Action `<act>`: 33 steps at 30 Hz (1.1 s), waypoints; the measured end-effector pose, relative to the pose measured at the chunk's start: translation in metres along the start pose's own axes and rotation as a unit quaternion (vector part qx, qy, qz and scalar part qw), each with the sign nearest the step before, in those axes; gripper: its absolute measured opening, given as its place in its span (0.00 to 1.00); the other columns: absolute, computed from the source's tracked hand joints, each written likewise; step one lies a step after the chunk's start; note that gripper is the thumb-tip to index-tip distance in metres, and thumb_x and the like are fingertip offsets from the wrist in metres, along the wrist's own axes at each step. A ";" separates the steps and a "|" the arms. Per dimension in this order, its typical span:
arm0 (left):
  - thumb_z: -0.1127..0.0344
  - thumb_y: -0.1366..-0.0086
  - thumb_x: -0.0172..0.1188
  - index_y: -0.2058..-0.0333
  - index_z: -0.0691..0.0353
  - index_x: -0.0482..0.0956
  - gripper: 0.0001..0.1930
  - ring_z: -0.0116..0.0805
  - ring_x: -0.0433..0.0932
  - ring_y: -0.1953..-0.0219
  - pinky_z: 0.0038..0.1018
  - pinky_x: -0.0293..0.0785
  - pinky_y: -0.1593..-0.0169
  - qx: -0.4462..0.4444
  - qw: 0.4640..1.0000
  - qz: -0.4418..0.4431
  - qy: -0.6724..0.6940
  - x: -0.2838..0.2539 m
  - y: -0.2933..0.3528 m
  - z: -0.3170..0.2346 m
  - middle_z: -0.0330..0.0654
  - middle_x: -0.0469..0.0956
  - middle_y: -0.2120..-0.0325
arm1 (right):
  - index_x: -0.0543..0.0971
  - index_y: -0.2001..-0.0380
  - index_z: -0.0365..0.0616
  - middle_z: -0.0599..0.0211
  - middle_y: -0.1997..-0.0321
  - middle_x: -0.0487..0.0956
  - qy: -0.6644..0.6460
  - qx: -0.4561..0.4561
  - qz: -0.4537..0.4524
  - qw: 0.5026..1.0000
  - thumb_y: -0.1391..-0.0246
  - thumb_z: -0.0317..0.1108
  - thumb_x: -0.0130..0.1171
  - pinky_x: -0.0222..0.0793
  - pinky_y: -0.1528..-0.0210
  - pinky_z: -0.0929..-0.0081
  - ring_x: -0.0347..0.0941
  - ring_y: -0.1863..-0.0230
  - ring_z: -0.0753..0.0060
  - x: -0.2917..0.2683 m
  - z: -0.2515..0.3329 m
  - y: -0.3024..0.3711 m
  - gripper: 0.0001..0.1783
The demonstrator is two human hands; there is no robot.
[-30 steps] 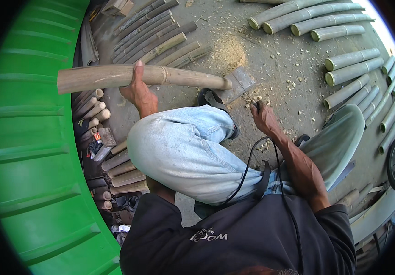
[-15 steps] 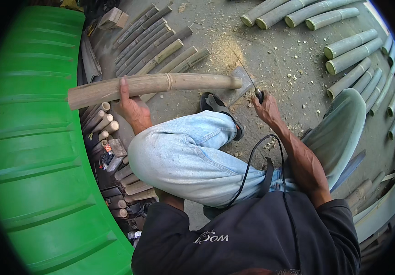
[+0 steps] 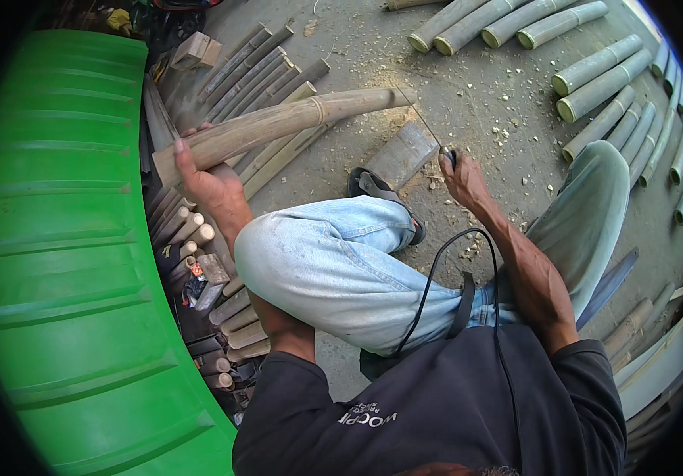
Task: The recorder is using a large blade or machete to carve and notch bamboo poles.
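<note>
My left hand [image 3: 213, 186] is closed round the thick near end of a tan bamboo piece [image 3: 270, 123], thumb on top. The piece slants up to the right, its far end raised over the floor. In my right hand [image 3: 468, 181] is the dark handle of a long thin-bladed tool [image 3: 422, 119], seen nearly edge-on, so its exact kind is unclear. The blade points up and left, passing close to the bamboo's far end; I cannot tell whether they touch. Below that end lies a rectangular block [image 3: 402, 155] on the floor, beside my sandalled foot [image 3: 373, 186].
Cut bamboo lengths lie in rows at the upper left [image 3: 246, 71] and along the right [image 3: 603, 71]. More pieces [image 3: 238, 321] are stacked beside a green ribbed panel [image 3: 64, 262] on the left. Sawdust and chips litter the floor [image 3: 500, 119]. A black cord [image 3: 437, 274] loops over my lap.
The bamboo piece has tilted: its near end dropped back toward me while its far end rose off the block. My left hand shifted slightly left and lower; the right hand barely moved.
</note>
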State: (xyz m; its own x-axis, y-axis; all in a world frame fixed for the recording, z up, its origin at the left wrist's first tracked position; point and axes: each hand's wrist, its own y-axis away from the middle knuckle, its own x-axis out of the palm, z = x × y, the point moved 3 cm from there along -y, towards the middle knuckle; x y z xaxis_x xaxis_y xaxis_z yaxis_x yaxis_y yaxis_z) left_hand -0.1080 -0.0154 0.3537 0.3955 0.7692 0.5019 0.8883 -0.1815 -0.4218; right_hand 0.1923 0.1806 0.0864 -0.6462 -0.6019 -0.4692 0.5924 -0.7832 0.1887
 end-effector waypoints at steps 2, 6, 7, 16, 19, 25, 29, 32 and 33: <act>0.70 0.43 0.70 0.55 0.68 0.74 0.20 0.42 0.78 0.53 0.42 0.71 0.41 -0.031 0.990 0.106 -0.092 0.007 0.010 0.032 0.50 0.79 0.59 | 0.73 0.63 0.31 0.40 0.76 0.76 0.006 -0.026 -0.013 1.000 0.33 0.47 0.50 0.69 0.67 0.51 0.76 0.73 0.42 -0.001 0.012 -0.002 0.23; 0.72 0.44 0.70 0.51 0.68 0.74 0.23 0.42 0.78 0.50 0.42 0.71 0.39 -0.041 0.982 0.132 -0.127 0.020 0.022 0.056 0.53 0.79 0.54 | 0.73 0.62 0.32 0.41 0.76 0.76 0.018 -0.040 -0.029 0.999 0.33 0.46 0.50 0.69 0.68 0.51 0.77 0.73 0.43 -0.006 0.019 0.000 0.22; 0.72 0.44 0.71 0.51 0.69 0.73 0.23 0.43 0.78 0.50 0.43 0.71 0.39 -0.043 0.982 0.130 -0.128 0.021 0.024 0.059 0.53 0.79 0.54 | 0.73 0.61 0.32 0.41 0.76 0.76 0.010 -0.051 -0.024 0.998 0.33 0.45 0.50 0.69 0.68 0.51 0.77 0.73 0.43 -0.004 0.022 0.002 0.22; 0.75 0.42 0.66 0.52 0.66 0.68 0.21 0.47 0.78 0.49 0.47 0.70 0.37 -0.048 0.981 0.142 -0.125 0.036 0.018 0.027 0.51 0.77 0.57 | 0.74 0.55 0.37 0.47 0.79 0.77 -0.010 -0.222 0.030 0.974 0.35 0.40 0.55 0.70 0.73 0.54 0.77 0.78 0.45 -0.012 0.109 0.040 0.16; 0.76 0.43 0.66 0.52 0.64 0.69 0.21 0.45 0.77 0.47 0.46 0.69 0.36 -0.077 0.959 0.225 -0.151 0.058 0.018 0.026 0.51 0.77 0.55 | 0.75 0.57 0.34 0.45 0.79 0.76 -0.065 -0.180 0.008 0.981 0.35 0.40 0.55 0.70 0.72 0.56 0.78 0.76 0.46 -0.014 0.087 0.020 0.17; 0.76 0.43 0.66 0.51 0.62 0.70 0.21 0.42 0.76 0.45 0.42 0.68 0.36 -0.107 0.920 0.323 -0.192 0.078 0.009 0.025 0.50 0.77 0.52 | 0.75 0.63 0.34 0.42 0.79 0.76 -0.047 -0.158 0.041 0.986 0.35 0.39 0.53 0.69 0.71 0.50 0.77 0.76 0.41 -0.052 0.090 0.003 0.15; 0.78 0.43 0.66 0.50 0.60 0.70 0.23 0.41 0.76 0.45 0.42 0.69 0.36 -0.107 0.899 0.377 -0.194 0.100 0.017 0.018 0.49 0.77 0.51 | 0.75 0.63 0.35 0.42 0.77 0.76 -0.068 -0.206 0.046 0.975 0.35 0.40 0.53 0.68 0.70 0.51 0.77 0.74 0.43 -0.051 0.103 0.017 0.16; 0.79 0.44 0.66 0.50 0.58 0.70 0.24 0.41 0.76 0.45 0.40 0.71 0.37 -0.097 0.886 0.412 -0.187 0.110 0.037 0.024 0.49 0.77 0.51 | 0.74 0.62 0.35 0.42 0.77 0.76 -0.102 -0.045 -0.017 0.994 0.35 0.41 0.53 0.68 0.70 0.51 0.76 0.75 0.42 -0.026 0.021 -0.016 0.17; 0.79 0.45 0.66 0.50 0.58 0.70 0.24 0.39 0.75 0.45 0.38 0.72 0.38 -0.107 0.883 0.415 -0.192 0.106 0.036 0.022 0.48 0.76 0.50 | 0.75 0.61 0.35 0.43 0.79 0.76 -0.087 -0.063 -0.021 0.994 0.34 0.43 0.52 0.68 0.70 0.50 0.76 0.76 0.42 -0.028 0.016 -0.018 0.18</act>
State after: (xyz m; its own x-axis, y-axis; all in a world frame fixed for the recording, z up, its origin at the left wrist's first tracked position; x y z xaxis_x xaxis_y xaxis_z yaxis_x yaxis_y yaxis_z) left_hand -0.0390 0.0733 0.3747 0.8592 0.4602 -0.2234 0.3693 -0.8602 -0.3516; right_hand 0.1920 0.2090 0.1095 -0.7384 -0.5956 -0.3163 0.6121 -0.7888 0.0566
